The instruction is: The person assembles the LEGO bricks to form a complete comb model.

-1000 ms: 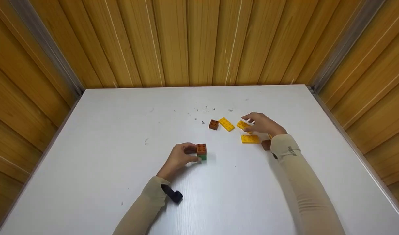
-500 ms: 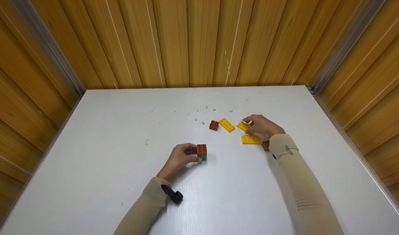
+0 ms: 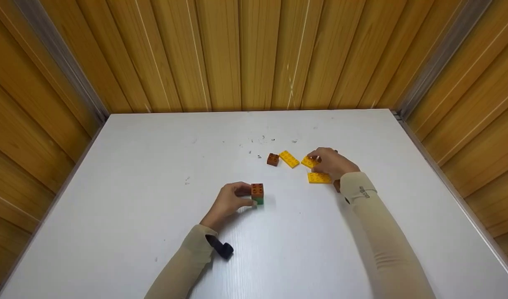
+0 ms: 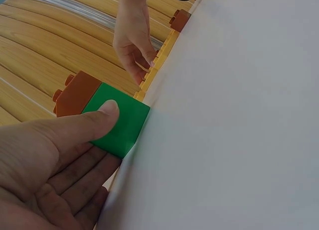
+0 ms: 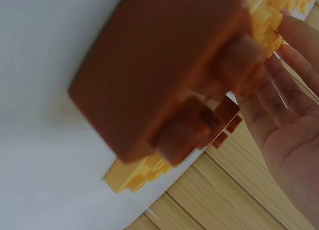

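Head view: left hand point(image 3: 228, 200) pinches stacked blocks point(image 3: 257, 192); right hand point(image 3: 333, 162) half-curls over yellow block point(image 3: 307, 162), hold unclear. Apparent step: pickup; next move needs firm pinch.

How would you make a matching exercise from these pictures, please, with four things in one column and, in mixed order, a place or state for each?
Column 1
1. left hand
2. right hand
3. green block
4. black strap

Column 2
A. under an orange-brown block
B. on a beige sleeve
C. by a yellow brick
D. holding a two-block stack

Right pairs: 1-D, 2-C, 3-A, 4-B
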The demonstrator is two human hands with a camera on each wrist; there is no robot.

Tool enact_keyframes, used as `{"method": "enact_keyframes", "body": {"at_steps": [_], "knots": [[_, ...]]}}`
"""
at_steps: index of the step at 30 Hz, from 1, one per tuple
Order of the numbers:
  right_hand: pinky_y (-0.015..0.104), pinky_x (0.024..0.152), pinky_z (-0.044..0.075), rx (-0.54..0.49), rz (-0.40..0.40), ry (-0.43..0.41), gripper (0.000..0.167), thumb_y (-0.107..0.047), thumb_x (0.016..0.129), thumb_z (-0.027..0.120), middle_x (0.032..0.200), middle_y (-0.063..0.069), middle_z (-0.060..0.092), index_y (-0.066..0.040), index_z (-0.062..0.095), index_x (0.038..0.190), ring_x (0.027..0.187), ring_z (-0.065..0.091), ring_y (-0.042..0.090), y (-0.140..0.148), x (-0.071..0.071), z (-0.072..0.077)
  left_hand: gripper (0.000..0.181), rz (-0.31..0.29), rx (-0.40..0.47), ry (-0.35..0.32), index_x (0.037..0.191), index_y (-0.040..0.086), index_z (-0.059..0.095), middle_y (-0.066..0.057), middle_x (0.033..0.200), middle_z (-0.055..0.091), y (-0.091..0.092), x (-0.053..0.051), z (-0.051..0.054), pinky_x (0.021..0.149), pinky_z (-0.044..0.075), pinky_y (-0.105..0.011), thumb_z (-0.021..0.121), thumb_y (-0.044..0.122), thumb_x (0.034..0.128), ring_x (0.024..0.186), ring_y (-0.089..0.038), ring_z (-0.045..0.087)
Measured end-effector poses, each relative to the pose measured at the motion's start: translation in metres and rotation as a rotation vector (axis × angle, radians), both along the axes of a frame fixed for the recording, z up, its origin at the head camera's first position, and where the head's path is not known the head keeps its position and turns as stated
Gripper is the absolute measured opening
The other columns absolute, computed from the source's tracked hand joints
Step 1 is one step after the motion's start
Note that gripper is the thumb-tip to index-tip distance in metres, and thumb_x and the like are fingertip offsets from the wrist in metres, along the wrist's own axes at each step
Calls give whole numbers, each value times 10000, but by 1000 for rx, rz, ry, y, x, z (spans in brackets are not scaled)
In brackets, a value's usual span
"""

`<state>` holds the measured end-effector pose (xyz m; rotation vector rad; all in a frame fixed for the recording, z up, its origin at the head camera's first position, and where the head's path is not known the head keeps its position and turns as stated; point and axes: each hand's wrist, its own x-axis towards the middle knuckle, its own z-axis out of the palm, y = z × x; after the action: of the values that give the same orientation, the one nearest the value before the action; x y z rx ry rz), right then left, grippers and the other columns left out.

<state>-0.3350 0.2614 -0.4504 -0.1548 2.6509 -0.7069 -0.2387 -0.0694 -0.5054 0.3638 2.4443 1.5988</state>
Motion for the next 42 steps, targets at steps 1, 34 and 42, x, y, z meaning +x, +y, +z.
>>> {"method": "enact_keyframes", "body": {"at_steps": [1, 34, 42], "knots": [[463, 975, 428, -1, 2, 5, 479, -155, 902, 668, 1225, 108, 539, -173, 534, 1361, 1080, 495, 273, 0, 0, 0, 373, 0, 1, -1, 1119, 46, 669, -103, 1121, 699, 0, 0, 0, 964, 507, -387, 788, 73, 767, 1056, -241, 665], [504, 1065, 389, -107, 162, 68, 493, -184, 881, 693, 1297, 92, 551, -144, 557, 1354, 1190, 478, 283, 2, 1, 11, 388, 3, 29, -21, 1110, 62, 660, -91, 1117, 687, -2, 1, 1, 979, 493, -398, 804, 99, 752, 1063, -240, 652], [488, 1034, 419, -130, 223, 91, 471, -132, 870, 698, 1258, 83, 572, -136, 584, 1327, 1172, 495, 288, 3, 2, 14, 388, 7, 33, -29, 1108, 64, 663, -91, 1120, 688, -1, 0, 1, 988, 487, -405, 807, 99, 750, 1074, -244, 650]]}}
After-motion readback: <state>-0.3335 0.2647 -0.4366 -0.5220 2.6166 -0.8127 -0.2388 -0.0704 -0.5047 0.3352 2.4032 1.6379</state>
